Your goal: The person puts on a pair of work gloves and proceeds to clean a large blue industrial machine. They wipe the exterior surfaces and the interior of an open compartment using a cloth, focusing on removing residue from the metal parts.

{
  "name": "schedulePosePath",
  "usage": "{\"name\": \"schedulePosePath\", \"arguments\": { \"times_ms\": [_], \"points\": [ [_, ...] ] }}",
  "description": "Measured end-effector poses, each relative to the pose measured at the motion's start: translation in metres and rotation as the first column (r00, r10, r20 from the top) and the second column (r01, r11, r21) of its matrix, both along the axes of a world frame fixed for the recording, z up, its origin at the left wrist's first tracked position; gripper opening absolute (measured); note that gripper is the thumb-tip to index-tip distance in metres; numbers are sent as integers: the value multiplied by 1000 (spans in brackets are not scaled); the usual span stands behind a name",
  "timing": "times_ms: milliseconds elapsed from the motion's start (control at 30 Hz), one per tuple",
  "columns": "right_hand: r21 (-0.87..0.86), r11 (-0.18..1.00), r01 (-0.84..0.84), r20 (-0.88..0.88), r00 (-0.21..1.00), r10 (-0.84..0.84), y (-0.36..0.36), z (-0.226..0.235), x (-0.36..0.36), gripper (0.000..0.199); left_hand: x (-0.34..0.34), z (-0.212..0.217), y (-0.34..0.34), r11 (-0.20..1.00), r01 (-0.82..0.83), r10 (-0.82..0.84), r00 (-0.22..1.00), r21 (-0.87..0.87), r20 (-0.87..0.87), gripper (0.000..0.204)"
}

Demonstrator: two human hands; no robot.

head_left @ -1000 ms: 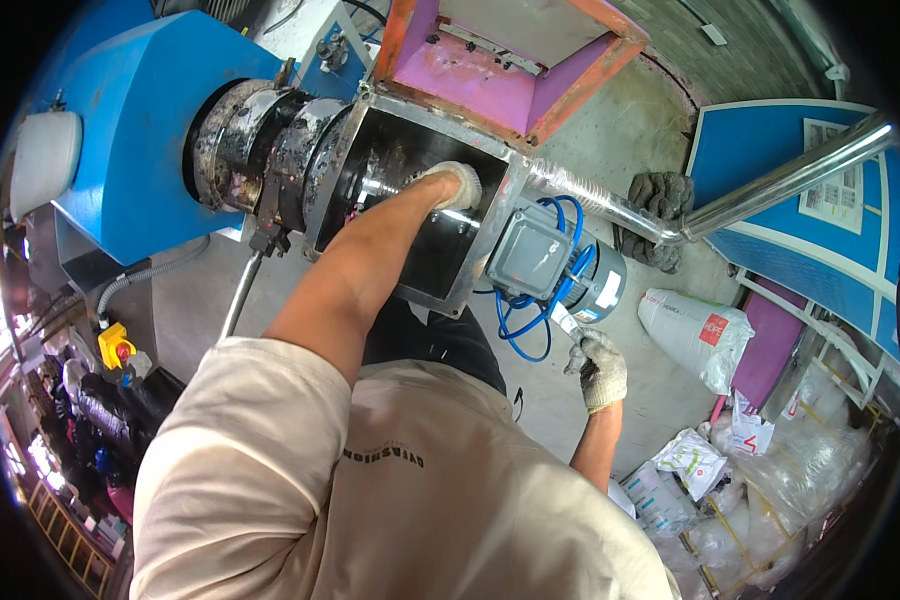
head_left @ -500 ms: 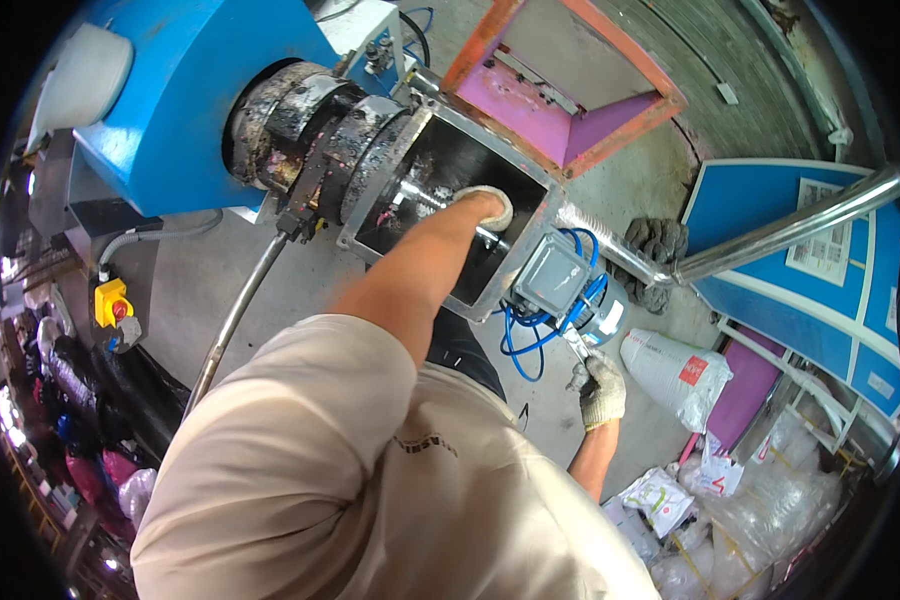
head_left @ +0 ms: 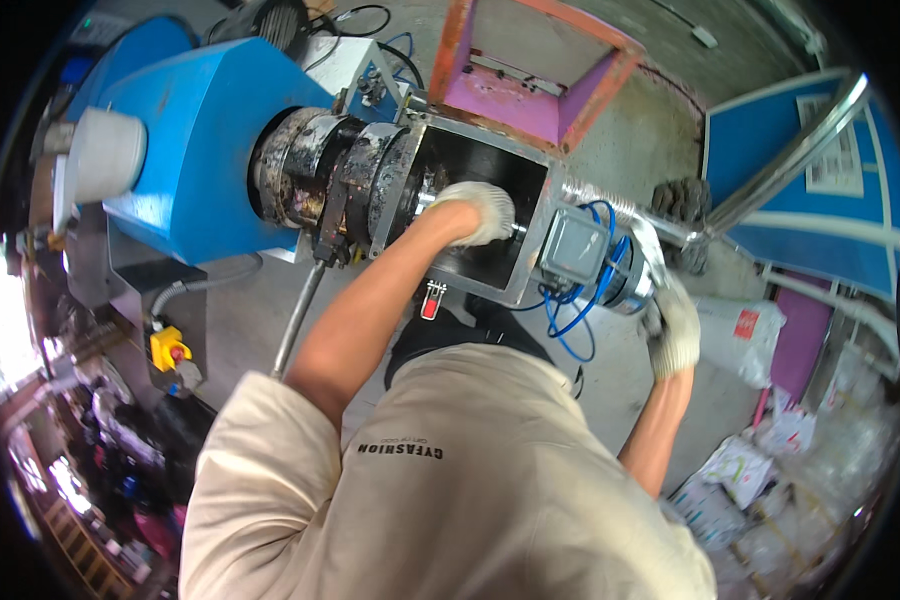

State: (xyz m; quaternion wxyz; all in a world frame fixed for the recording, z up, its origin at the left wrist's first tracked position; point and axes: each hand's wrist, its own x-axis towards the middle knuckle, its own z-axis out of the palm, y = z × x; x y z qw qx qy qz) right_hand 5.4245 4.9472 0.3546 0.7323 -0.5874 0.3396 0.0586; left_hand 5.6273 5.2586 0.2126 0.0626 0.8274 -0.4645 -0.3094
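Note:
My left hand (head_left: 483,213), in a white knitted glove, reaches into an open metal box (head_left: 518,298). It curls over a shiny metal shaft (head_left: 519,231) that crosses the box; its fingertips are hidden beneath the glove. To the right, my gloved right hand (head_left: 674,335) is closed around a long silver wrench-like tool (head_left: 650,252). The glove has grey-stained fingertips. That tool lies beside a motor (head_left: 630,280) with a grey junction box (head_left: 574,245) and looped blue cable (head_left: 606,290). What the tool's far end touches is unclear.
Left of the box, blackened round metal parts (head_left: 295,170) join a blue machine housing (head_left: 205,150). An orange-rimmed purple hopper (head_left: 562,140) stands open behind. A metal rod (head_left: 300,320) slants down at left. White sacks (head_left: 738,335) and a blue panel (head_left: 770,200) are at right.
My left hand shows more fully inside the box, still over the shaft. My right hand has moved up and right, with the silver tool raised alongside the motor. The view has shifted.

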Motion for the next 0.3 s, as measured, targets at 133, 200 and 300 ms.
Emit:
{"name": "schedulePosePath", "arguments": {
  "times_ms": [133,200,300],
  "points": [
    [-162,778,-607,-195,792,578,108,8,93,19,-63,91,69,991,-125,128,989,-52,75,31],
    [-426,484,-764,-235,610,757,163,-41,125,32,-88,83,97,951,-301,308,944,-69,116,30],
    [-643,139,-753,-424,501,754,234,-122,158,42,-102,79,114,870,-469,491,851,-151,185,31]
  ]
}}
